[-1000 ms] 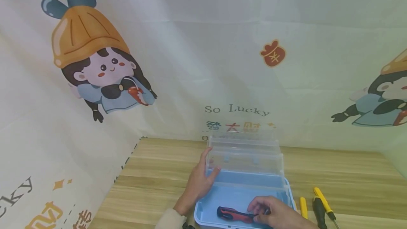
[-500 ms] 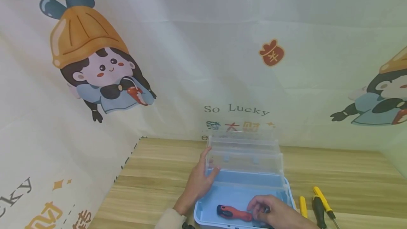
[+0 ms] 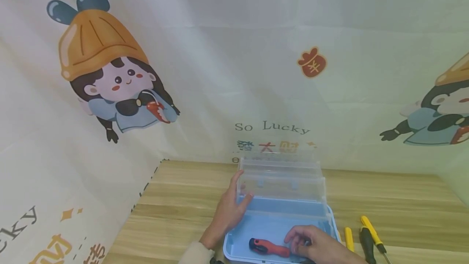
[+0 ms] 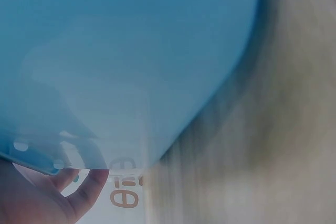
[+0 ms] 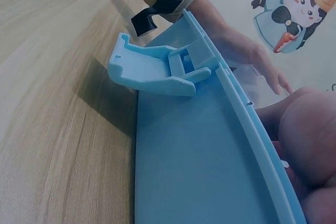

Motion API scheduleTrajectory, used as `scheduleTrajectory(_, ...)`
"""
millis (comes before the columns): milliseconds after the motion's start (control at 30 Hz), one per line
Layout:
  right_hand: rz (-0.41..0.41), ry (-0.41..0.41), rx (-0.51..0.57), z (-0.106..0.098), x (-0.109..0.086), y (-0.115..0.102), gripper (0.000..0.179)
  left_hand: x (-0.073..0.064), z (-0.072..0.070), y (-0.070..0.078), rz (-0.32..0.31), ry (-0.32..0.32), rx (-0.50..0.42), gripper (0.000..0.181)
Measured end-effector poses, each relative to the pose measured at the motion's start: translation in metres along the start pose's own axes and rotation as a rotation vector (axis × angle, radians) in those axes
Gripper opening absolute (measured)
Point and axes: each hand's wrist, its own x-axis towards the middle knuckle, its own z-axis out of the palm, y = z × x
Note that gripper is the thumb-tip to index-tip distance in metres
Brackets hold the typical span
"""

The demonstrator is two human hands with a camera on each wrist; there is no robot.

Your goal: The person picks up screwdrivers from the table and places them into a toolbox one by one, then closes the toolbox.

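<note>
A light-blue plastic box (image 3: pixel 253 223) stands on the table with its clear lid (image 3: pixel 282 188) raised at the back. My left hand (image 3: pixel 228 212) grips the lid's left edge, thumb on the inner side; its fingers also show below the blue wall in the left wrist view. Inside the box, near the front, lies a red-and-black screwdriver handle (image 3: pixel 270 248). The curled fingers of my right hand (image 3: pixel 316 243) pinch the screwdriver at its shaft end, which they mostly hide. In the right wrist view, that hand (image 5: pixel 312 135) is behind the box's front rim.
To the right of the box lie a yellow handle (image 3: pixel 349 238), a black-handled screwdriver (image 3: pixel 367 243) and a yellow-handled screwdriver (image 3: pixel 371 229). A blue latch (image 5: pixel 149 69) juts from the box's front wall. A printed cloth (image 3: pixel 220 72) hangs behind the wooden table (image 3: pixel 176 199).
The screwdriver has rolled about its length: its handle showed black along its side earlier and now shows mostly red. Both hands stay in nearly the same place.
</note>
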Motion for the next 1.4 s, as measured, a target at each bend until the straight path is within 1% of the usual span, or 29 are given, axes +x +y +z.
scheduleTrajectory(200,-0.048,-0.009,-0.002,-0.001,-0.002,0.001,0.019,0.0,0.0,0.0,0.003,-0.006,-0.009,0.067)
scheduleTrajectory(367,-0.073,-0.029,0.03,-0.002,-0.002,0.001,0.02,0.0,-0.001,0.001,-0.005,-0.006,-0.01,0.066)
scheduleTrajectory(500,-0.065,-0.027,0.049,-0.002,-0.003,-0.002,0.02,-0.001,-0.001,0.002,-0.012,-0.008,-0.01,0.066)
scheduleTrajectory(700,-0.043,-0.011,0.026,-0.004,-0.005,-0.006,0.02,0.0,-0.001,0.002,-0.012,-0.009,-0.017,0.066)
scheduleTrajectory(1000,-0.093,-0.003,-0.001,-0.008,-0.01,-0.01,0.021,0.0,0.0,0.001,-0.023,-0.013,-0.01,0.067)
scheduleTrajectory(1267,-0.047,0.019,-0.018,-0.011,-0.014,-0.014,0.02,0.0,0.0,0.001,-0.026,-0.014,-0.013,0.067)
scheduleTrajectory(1400,-0.088,0.027,-0.015,-0.014,-0.017,-0.013,0.02,0.001,0.0,0.002,-0.021,-0.018,-0.018,0.067)
